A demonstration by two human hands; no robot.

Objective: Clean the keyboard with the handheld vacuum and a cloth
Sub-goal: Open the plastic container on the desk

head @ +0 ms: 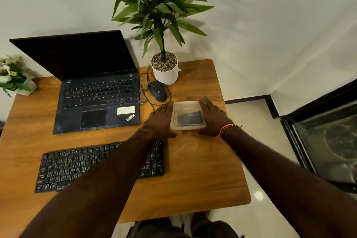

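one laptop (pixel 96 91) open on the table (pixel 202 170), and i can read "thinkpad" on its palm rest, with a white sticker beside it too small to read. right of the laptop, one black mouse (pixel 158 91) with an "hp" logo. in front of the laptop, one black keyboard (pixel 77 166), my left forearm crossing over its right end. right of the laptop, one clear plastic container (pixel 187 115) with something dark inside, can't tell what. my left hand (pixel 161 120) presses flat on its left side, my right hand (pixel 211 117) on its right side, fingers straight. two plants: a potted plant (pixel 164 67) behind the mouse, small flowers (pixel 13 75) left of the laptop.
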